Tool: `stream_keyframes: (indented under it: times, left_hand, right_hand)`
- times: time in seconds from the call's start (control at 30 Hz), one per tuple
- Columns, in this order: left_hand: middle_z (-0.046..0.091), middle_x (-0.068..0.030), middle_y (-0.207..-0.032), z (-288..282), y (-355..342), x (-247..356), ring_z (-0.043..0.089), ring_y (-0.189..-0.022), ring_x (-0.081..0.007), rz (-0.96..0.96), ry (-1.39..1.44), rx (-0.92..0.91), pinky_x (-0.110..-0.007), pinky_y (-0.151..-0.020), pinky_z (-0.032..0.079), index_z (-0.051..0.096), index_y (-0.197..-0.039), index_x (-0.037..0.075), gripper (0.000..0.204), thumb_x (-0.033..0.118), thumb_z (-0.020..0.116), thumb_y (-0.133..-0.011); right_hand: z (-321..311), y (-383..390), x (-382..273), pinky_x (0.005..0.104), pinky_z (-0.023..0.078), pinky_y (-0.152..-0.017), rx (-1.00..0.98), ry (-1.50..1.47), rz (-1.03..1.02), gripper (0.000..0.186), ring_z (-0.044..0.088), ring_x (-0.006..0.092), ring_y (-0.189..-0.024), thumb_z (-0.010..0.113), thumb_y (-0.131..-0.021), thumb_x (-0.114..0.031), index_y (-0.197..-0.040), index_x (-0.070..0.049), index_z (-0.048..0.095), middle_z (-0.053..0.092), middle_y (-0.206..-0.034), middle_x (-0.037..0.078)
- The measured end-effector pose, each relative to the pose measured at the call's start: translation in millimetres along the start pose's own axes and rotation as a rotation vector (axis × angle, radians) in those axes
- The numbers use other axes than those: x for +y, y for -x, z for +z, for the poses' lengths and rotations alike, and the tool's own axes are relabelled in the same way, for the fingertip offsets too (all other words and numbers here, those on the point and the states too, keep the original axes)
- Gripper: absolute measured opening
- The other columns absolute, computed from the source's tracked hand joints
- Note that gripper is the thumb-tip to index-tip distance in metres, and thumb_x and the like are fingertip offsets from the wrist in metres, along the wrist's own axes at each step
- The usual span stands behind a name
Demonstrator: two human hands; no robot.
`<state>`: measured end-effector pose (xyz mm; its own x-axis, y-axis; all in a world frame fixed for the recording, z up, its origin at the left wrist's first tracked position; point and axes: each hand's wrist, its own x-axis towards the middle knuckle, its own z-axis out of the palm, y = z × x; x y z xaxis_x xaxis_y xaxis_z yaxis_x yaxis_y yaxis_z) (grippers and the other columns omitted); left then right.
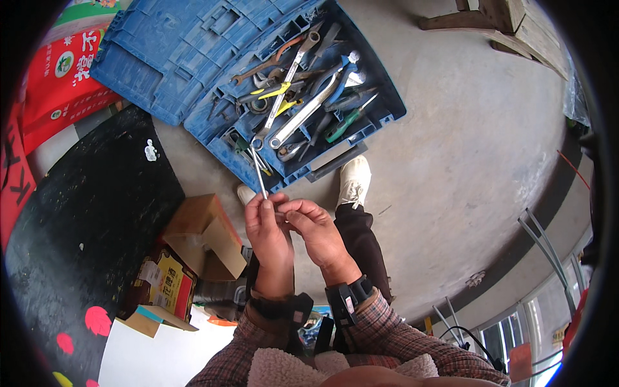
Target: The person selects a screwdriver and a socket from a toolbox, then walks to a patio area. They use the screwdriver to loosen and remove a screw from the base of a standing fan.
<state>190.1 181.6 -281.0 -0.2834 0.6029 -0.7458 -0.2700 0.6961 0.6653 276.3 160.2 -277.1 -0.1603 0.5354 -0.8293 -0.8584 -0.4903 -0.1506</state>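
My left hand [271,248] grips a thin silver metal rod [262,180] between thumb and fingers; it points up over the open blue toolbox [335,161]. My right hand [316,238] is closed just beside it, fingertips pinched at a small piece I cannot make out. The toolbox holds several wrenches, including a long silver combination wrench [295,64], pliers with yellow grips [277,90] and a green-handled screwdriver [336,131]. Its lid [155,58] lies folded back at the upper left.
A black board [77,226] with red shapes is at left, red bags [58,84] behind it. Cardboard boxes [206,235] stand by my legs. A wooden stool [509,32] is at upper right; metal tubes [548,251] line the right. My shoes [354,180] are on the concrete floor.
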Motion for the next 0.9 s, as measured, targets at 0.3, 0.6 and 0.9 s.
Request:
stream_keyframes:
  times: [0.3,0.6,0.9]
  left_hand:
    - [0.061,-0.0102,-0.096,-57,-115,-54,0.06,-0.069,-0.0161,0.066,-0.391,0.324,-0.024,-0.056,0.049,0.048,-0.111,0.0,0.02,0.01,0.045,-0.094]
    - [0.061,-0.0123,-0.092,-71,-171,-85,0.056,-0.061,-0.015,0.228,-0.639,0.308,-0.024,-0.053,0.048,0.047,-0.11,-0.003,0.021,0.007,0.045,-0.092]
    - [0.059,-0.0112,-0.085,-80,-191,-99,0.057,-0.063,-0.0159,0.064,-0.801,0.294,-0.027,-0.057,0.049,0.05,-0.102,-0.003,0.017,0.004,0.048,-0.087]
  right_hand:
    - [5,0,2,0.0264,0.044,-0.084,0.061,0.013,0.05,0.017,0.06,0.0129,-0.095,0.051,-0.093,-0.012,-0.107,-0.007,0.06,0.064,-0.105,0.003]
    - [-2,-2,7,0.0262,0.046,-0.083,0.043,-0.017,0.046,0.017,0.06,0.0127,-0.094,0.053,-0.093,-0.014,-0.107,-0.006,0.06,0.064,-0.104,0.004]
    - [-4,-1,1,0.0251,0.046,-0.083,0.059,-0.029,0.051,0.018,0.06,0.0123,-0.093,0.052,-0.094,-0.013,-0.109,-0.006,0.06,0.064,-0.104,0.004]
